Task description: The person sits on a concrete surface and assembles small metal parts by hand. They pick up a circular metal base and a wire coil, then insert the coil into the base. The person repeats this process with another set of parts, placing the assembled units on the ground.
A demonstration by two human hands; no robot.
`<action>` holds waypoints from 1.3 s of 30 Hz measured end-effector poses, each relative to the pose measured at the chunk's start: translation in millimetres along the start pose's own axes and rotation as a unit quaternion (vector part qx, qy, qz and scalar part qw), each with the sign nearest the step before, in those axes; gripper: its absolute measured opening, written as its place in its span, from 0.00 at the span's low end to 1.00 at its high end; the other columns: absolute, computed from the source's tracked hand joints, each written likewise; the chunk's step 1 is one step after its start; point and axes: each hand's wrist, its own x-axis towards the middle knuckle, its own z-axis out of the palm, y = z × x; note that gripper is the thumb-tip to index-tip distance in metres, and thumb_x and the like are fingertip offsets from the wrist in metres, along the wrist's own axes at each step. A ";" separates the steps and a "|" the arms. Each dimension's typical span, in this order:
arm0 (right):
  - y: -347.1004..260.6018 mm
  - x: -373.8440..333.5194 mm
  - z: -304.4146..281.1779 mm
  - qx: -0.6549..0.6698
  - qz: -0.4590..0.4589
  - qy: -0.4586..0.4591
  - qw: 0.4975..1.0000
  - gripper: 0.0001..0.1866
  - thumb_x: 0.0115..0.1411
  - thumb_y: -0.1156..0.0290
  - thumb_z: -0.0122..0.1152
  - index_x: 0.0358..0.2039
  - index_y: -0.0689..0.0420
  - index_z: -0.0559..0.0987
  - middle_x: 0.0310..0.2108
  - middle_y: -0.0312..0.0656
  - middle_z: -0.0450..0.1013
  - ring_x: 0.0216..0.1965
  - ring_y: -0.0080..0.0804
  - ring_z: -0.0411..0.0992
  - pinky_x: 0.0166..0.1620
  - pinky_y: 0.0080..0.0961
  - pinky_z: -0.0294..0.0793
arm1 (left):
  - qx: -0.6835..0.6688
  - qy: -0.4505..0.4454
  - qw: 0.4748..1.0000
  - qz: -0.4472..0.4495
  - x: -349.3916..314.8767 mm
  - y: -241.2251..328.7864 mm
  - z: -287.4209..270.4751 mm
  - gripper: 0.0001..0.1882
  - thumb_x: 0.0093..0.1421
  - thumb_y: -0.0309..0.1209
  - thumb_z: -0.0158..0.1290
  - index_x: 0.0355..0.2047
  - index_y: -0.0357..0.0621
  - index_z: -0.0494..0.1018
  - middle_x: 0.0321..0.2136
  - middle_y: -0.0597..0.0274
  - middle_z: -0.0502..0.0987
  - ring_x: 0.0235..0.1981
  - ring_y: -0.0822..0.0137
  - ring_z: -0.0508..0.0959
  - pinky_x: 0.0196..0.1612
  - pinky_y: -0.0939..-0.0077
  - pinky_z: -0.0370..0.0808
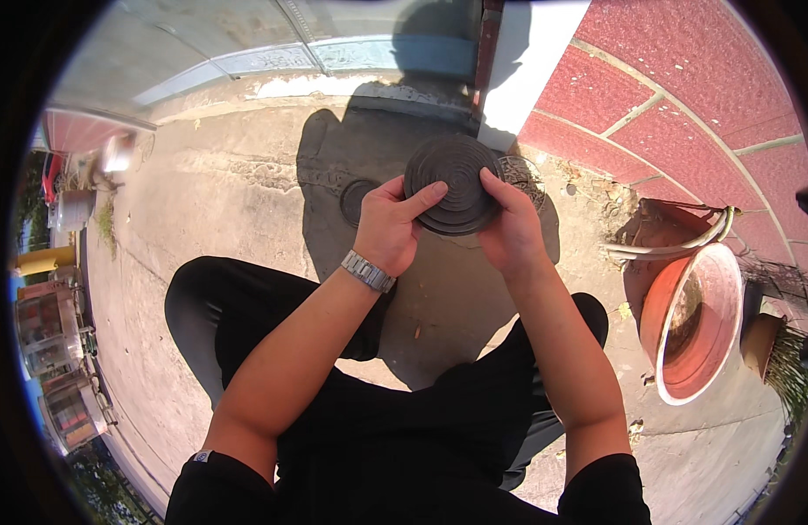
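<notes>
Ridged black disc [455, 188]'s upper-middle of frame, round so no real long axis, left hand [392, 227] and right hand [512, 229] gripping its opposite sides, left one way nearer the dark round piece [352, 203] on the ground [211, 192].

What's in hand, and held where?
A black disc with concentric rings, held at its rim by the left hand and right hand, thumbs on its upper face.

Left head camera, wide fisheye, facing down
From above, near the left hand [390, 229] and right hand [514, 224] — ground [211, 184] spread below, red wall [684, 131] bending along the right rim
</notes>
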 end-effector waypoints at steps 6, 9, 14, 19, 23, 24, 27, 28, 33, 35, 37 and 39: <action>3.2 -1.9 5.6 0.014 -0.005 0.007 1.000 0.14 0.71 0.70 0.60 0.50 0.68 0.80 0.48 0.47 0.82 0.49 0.34 0.81 0.56 0.30 0.79 | -0.021 0.008 1.000 -0.002 1.1 2.0 0.4 0.14 0.66 0.22 0.61 0.51 0.30 0.78 0.50 0.53 0.82 0.50 0.64 0.82 0.56 0.68 0.80; 2.6 -4.0 6.4 -0.006 -0.031 0.002 0.999 0.14 0.70 0.70 0.61 0.50 0.68 0.80 0.48 0.47 0.82 0.49 0.34 0.81 0.56 0.30 0.80 | -0.018 0.018 1.000 -0.003 1.8 2.1 1.1 0.14 0.66 0.22 0.60 0.51 0.30 0.78 0.50 0.53 0.83 0.50 0.63 0.83 0.56 0.68 0.80; 3.7 -3.7 -0.7 -0.035 -0.040 0.000 0.999 0.17 0.73 0.66 0.55 0.51 0.67 0.80 0.51 0.48 0.81 0.52 0.36 0.79 0.60 0.33 0.75 | -0.032 0.005 0.999 -0.019 2.3 -0.7 1.7 0.13 0.66 0.21 0.60 0.51 0.30 0.78 0.50 0.52 0.83 0.50 0.63 0.83 0.56 0.68 0.80; 3.7 -10.9 16.3 -0.047 -0.071 0.025 0.996 0.15 0.72 0.68 0.57 0.51 0.67 0.80 0.50 0.47 0.81 0.51 0.35 0.80 0.59 0.33 0.76 | -0.020 -0.004 1.000 -0.015 4.0 0.5 3.4 0.14 0.67 0.21 0.60 0.51 0.31 0.78 0.50 0.53 0.82 0.50 0.63 0.83 0.57 0.68 0.80; -0.9 -10.5 10.3 -0.037 -0.054 0.022 0.998 0.14 0.71 0.70 0.58 0.51 0.66 0.80 0.49 0.46 0.81 0.50 0.34 0.80 0.58 0.33 0.77 | -0.028 -0.008 0.999 -0.042 4.2 -2.0 5.9 0.14 0.67 0.22 0.59 0.52 0.32 0.77 0.51 0.54 0.82 0.51 0.64 0.82 0.58 0.68 0.79; -2.2 -10.5 8.2 -0.022 -0.042 0.016 0.999 0.14 0.71 0.70 0.59 0.51 0.66 0.80 0.49 0.46 0.81 0.50 0.34 0.80 0.58 0.33 0.78 | -0.034 -0.012 0.998 -0.049 4.5 -2.2 5.7 0.14 0.67 0.22 0.59 0.52 0.32 0.77 0.52 0.54 0.82 0.52 0.64 0.82 0.58 0.68 0.79; -0.1 -7.5 7.1 -0.012 -0.026 0.018 0.999 0.14 0.71 0.70 0.59 0.51 0.65 0.80 0.49 0.45 0.82 0.50 0.33 0.80 0.57 0.32 0.78 | -0.044 -0.020 0.997 -0.062 5.1 0.8 3.2 0.15 0.67 0.23 0.59 0.53 0.32 0.77 0.52 0.54 0.81 0.53 0.64 0.81 0.59 0.68 0.78; 1.1 -6.5 7.5 -0.016 -0.025 0.023 0.999 0.14 0.71 0.70 0.59 0.51 0.65 0.80 0.48 0.45 0.82 0.50 0.33 0.80 0.57 0.32 0.78 | -0.047 -0.019 0.997 -0.063 6.3 1.5 2.3 0.15 0.67 0.23 0.59 0.53 0.32 0.77 0.52 0.55 0.81 0.53 0.64 0.81 0.60 0.68 0.78; 5.8 -5.1 14.8 -0.052 -0.071 0.014 0.996 0.15 0.68 0.71 0.63 0.52 0.65 0.80 0.48 0.44 0.82 0.49 0.33 0.81 0.55 0.31 0.80 | -0.045 -0.014 0.997 -0.054 8.3 4.2 1.2 0.15 0.68 0.23 0.59 0.53 0.32 0.77 0.52 0.54 0.81 0.53 0.64 0.81 0.60 0.67 0.77; 3.7 -5.2 14.2 -0.050 -0.062 0.017 0.997 0.16 0.67 0.72 0.65 0.52 0.65 0.80 0.48 0.43 0.81 0.48 0.32 0.81 0.54 0.31 0.80 | -0.039 -0.020 0.997 -0.060 9.0 3.2 2.1 0.15 0.68 0.23 0.59 0.53 0.32 0.77 0.52 0.54 0.81 0.53 0.64 0.81 0.60 0.67 0.77; 2.1 -3.8 10.6 -0.031 -0.035 0.020 0.999 0.16 0.67 0.72 0.65 0.52 0.66 0.80 0.48 0.44 0.81 0.48 0.32 0.81 0.54 0.31 0.80 | -0.036 -0.027 0.997 -0.059 8.2 2.4 0.6 0.15 0.68 0.23 0.59 0.54 0.32 0.76 0.52 0.54 0.81 0.53 0.64 0.81 0.60 0.67 0.77; 2.4 -3.0 9.4 -0.016 -0.025 0.014 0.999 0.15 0.67 0.72 0.65 0.51 0.66 0.80 0.48 0.44 0.81 0.48 0.33 0.81 0.54 0.30 0.80 | -0.033 -0.029 0.997 -0.056 8.2 1.9 -0.7 0.15 0.68 0.23 0.59 0.54 0.31 0.76 0.53 0.54 0.81 0.53 0.64 0.81 0.60 0.67 0.77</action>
